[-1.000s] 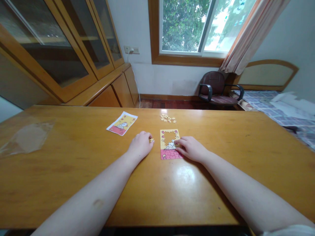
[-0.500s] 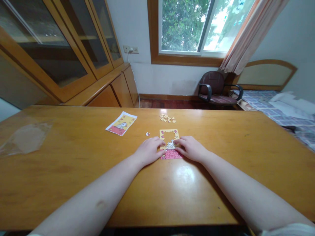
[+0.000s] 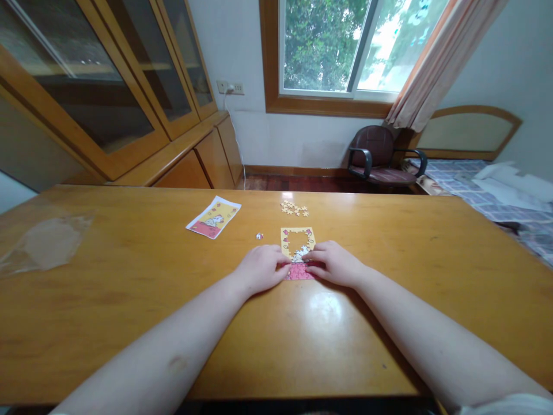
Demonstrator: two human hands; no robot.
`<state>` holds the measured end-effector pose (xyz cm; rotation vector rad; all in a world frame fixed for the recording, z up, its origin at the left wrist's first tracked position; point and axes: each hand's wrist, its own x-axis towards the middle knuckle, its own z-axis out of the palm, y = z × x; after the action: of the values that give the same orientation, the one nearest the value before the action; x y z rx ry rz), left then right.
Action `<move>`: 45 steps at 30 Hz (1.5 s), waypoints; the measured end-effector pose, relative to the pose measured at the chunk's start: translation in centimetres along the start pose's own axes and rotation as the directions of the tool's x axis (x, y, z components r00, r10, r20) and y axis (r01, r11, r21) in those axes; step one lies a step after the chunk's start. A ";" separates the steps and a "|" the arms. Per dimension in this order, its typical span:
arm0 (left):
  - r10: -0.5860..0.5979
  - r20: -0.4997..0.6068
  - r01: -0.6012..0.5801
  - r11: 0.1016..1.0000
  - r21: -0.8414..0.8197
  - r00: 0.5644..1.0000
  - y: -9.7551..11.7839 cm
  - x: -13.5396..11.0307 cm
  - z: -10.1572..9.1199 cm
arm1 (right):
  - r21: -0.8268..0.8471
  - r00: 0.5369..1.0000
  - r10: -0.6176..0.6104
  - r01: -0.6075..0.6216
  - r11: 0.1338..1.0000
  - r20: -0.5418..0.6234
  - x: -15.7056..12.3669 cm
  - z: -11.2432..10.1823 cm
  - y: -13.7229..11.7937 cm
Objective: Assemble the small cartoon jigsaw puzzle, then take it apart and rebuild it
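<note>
Part-built jigsaw puzzle (image 3: 288, 239); left hand (image 3: 261, 269), right hand (image 3: 334, 264) open against its sides; loose piece (image 3: 259, 236) just beside; sideways pressure could part joined pieces.

Worktop (image 3: 415, 276): under my jigsaw puzzle (image 3: 298, 242).
Left of puzzle: picture card (image 3: 213, 217), lone piece (image 3: 259, 236).
Behind puzzle: loose pieces (image 3: 294, 208).

We could pass a hand along the bench (image 3: 129, 311) between the picture card (image 3: 213, 217) and the loose puzzle piece (image 3: 259, 236), then on between that piece and the heap of pieces (image 3: 294, 208). Our left hand (image 3: 261, 268) and right hand (image 3: 332, 263) close off the near side of the jigsaw puzzle (image 3: 298, 239), almost touching each other. A flat plastic sheet (image 3: 47, 242) lies far left, low enough to pass over.
</note>
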<state>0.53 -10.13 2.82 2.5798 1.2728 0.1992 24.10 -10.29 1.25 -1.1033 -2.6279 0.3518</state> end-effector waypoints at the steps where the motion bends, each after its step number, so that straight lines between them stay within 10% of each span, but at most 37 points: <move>1: -0.005 0.003 0.005 1.000 0.002 1.000 0.0 0.0 0.0 | 0.000 1.000 0.000 0.000 1.000 0.000 0.0 0.0 0.0; 45: -0.057 0.057 0.063 0.993 -0.102 0.997 -0.7 0.5 0.4 | -0.003 1.000 -0.025 0.025 1.000 -0.018 0.0 0.3 0.2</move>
<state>0.38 -9.40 2.29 2.4398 1.2840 0.1787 24.15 -10.17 0.85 -1.0688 -2.6249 0.3314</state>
